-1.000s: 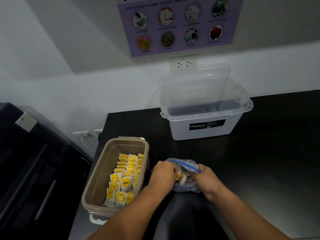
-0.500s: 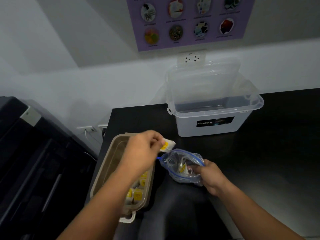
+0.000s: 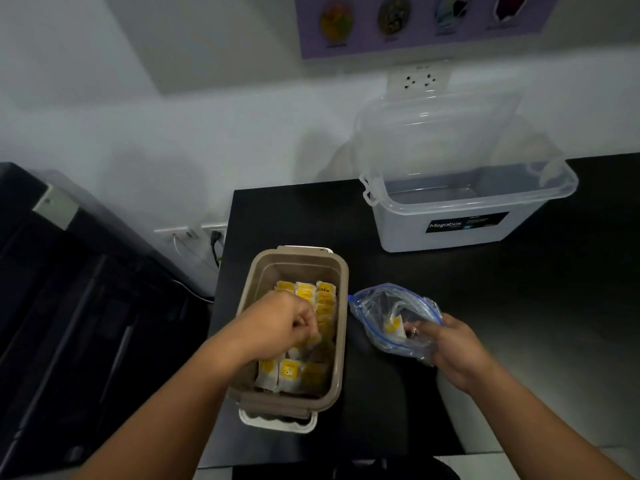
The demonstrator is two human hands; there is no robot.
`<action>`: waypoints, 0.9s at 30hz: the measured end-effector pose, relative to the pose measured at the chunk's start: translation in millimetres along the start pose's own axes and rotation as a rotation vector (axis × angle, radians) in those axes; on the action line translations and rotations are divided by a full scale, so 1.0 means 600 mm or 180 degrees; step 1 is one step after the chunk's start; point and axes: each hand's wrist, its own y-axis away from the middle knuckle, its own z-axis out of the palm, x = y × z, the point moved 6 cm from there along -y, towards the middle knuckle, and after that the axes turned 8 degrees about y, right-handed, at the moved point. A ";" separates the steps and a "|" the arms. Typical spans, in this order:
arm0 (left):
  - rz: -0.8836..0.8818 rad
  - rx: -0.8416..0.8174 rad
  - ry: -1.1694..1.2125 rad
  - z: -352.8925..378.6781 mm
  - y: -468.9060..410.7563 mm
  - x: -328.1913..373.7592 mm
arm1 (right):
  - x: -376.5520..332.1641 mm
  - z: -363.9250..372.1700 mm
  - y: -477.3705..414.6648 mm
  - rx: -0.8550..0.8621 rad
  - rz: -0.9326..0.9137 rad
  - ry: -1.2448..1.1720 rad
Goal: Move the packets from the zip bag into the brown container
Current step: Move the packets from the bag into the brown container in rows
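Note:
The brown container (image 3: pixel 341 306) sits on the black table, holding rows of white-and-yellow tea packets (image 3: pixel 289 370). My left hand (image 3: pixel 277 323) is inside the container over the packets, fingers pinched on one packet (image 3: pixel 314 338) at the row's edge. To the right lies the clear zip bag (image 3: pixel 388 303) with a blue seal, open at the top, with a packet (image 3: pixel 393 327) showing inside. My right hand (image 3: pixel 450 351) grips the bag's lower right side.
A clear Megabox bin (image 3: pixel 467 216) with its lid propped behind stands at the back right. A black machine (image 3: pixel 69 289) sits left of the table (image 3: pixel 284 216). Wall sockets and a cable (image 3: pixel 214 240) are by the table's left edge.
My left hand pulled a packet out of the zip bag, carried it left, and lowered it into the brown container. My right hand kept hold of the bag.

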 end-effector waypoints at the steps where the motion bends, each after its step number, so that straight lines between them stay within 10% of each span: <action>1: -0.0012 -0.0135 -0.0124 0.010 -0.008 -0.003 | 0.000 0.001 0.003 0.0046 -0.0011 -0.0030; 27: -0.0288 -0.0765 -0.1118 0.076 -0.049 -0.002 | -0.046 0.009 0.055 0.0265 -0.0334 -0.0357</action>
